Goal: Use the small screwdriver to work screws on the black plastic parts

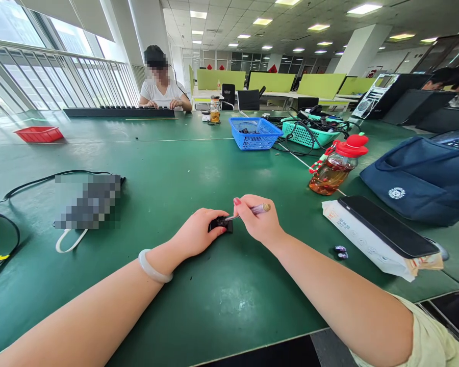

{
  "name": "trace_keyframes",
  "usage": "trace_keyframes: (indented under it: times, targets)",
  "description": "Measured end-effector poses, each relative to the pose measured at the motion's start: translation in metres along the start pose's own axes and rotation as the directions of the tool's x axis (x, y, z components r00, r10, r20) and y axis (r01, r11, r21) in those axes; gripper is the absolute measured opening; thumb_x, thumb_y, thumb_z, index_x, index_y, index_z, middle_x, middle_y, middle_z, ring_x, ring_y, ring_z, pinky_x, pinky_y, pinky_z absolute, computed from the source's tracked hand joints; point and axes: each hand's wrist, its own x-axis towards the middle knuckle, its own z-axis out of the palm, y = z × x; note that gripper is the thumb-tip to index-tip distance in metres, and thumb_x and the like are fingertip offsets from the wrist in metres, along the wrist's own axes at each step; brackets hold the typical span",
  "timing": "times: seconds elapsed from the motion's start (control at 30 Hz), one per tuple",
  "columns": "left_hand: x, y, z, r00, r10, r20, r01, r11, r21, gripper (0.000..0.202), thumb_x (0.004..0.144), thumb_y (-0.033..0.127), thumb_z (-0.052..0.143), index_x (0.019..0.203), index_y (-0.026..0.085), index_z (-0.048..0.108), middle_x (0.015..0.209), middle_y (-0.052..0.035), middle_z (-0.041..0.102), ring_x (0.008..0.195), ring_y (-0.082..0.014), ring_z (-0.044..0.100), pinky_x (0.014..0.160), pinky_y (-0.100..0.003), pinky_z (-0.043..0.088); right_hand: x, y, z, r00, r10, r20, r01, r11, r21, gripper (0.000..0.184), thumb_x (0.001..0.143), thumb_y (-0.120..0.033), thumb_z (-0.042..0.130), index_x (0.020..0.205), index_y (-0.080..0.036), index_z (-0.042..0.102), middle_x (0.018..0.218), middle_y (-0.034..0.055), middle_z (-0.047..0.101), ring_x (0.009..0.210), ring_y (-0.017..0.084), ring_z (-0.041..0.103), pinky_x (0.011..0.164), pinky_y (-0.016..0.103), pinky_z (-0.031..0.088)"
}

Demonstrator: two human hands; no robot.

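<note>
A small black part (225,224) is held down by the left hand (195,232) on a green table (156,199), near the middle of its near side, with thumb and fingers clamped about it. A slim tool (260,208) is gripped by the right hand (259,221), its shaft angled down to the part; whether contact is made at the tip cannot be told. The two hands are held near each other but apart. A pale bangle (153,266) is worn on the left wrist.

To the right, a phone (388,226) is laid on a white pack (361,240), with a small purple item (341,252) set just beside it. Behind them are placed a red-lidded bottle (334,165), tilted in the view, and a navy bag (424,181). Farther back, a blue basket (254,144) is seen beside a green basket (309,136) draped with black cables (309,120). At left, a cabled object (94,201) is obscured by pixels, with a red tray (40,135) set beyond. A person (164,92) in white is seated across the table.
</note>
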Motion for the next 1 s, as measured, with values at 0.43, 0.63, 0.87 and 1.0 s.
trace_keyframes:
  times: [0.43, 0.63, 0.87, 1.0]
  targets:
    - [-0.001, 0.004, -0.002, 1.000, -0.008, 0.020, 0.007, 1.000, 0.023, 0.035, 0.089, 0.033, 0.059, 0.122, 0.024, 0.064, 0.116, -0.0037, 0.071, 0.107, -0.0255, 0.062, 0.097, -0.041, 0.051, 0.006, 0.016, 0.000, 0.928, 0.348, -0.130, -0.313, 0.921, 0.231, 0.057, 0.087, -0.061, 0.054, 0.048, -0.021, 0.049, 0.046, -0.0036, 0.037, 0.044, 0.010, 0.037, 0.046, 0.027, 0.030]
    - [-0.001, 0.000, -0.001, 1.000, 0.014, 0.008, -0.014, 1.000, 0.014, 0.034, 0.089, 0.032, 0.060, 0.122, 0.025, 0.064, 0.114, -0.0041, 0.072, 0.106, -0.0257, 0.063, 0.097, -0.042, 0.050, 0.003, 0.005, -0.003, 0.996, 0.057, -0.071, -0.055, 0.998, 0.036, 0.057, 0.095, -0.055, 0.045, 0.049, -0.020, 0.047, 0.048, -0.0014, 0.044, 0.049, 0.011, 0.042, 0.050, 0.028, 0.033]
    - [-0.001, -0.001, 0.001, 0.999, 0.036, 0.012, -0.037, 0.999, 0.014, 0.031, 0.090, 0.029, 0.058, 0.120, 0.024, 0.065, 0.110, -0.0037, 0.072, 0.103, -0.0250, 0.063, 0.097, -0.042, 0.049, -0.002, -0.004, -0.005, 0.978, -0.188, 0.090, 0.198, 0.972, -0.123, 0.055, 0.097, -0.047, 0.043, 0.049, -0.020, 0.041, 0.048, -0.0023, 0.039, 0.047, 0.010, 0.034, 0.047, 0.027, 0.029]
    - [0.000, -0.001, 0.001, 0.999, 0.038, 0.006, -0.038, 0.999, 0.024, 0.033, 0.089, 0.027, 0.059, 0.122, 0.024, 0.064, 0.111, -0.0040, 0.072, 0.104, -0.0249, 0.063, 0.097, -0.041, 0.050, -0.001, -0.003, -0.005, 0.991, -0.137, -0.006, 0.136, 0.988, -0.078, 0.056, 0.097, -0.049, 0.044, 0.049, -0.020, 0.044, 0.048, -0.0014, 0.042, 0.048, 0.010, 0.039, 0.049, 0.027, 0.031]
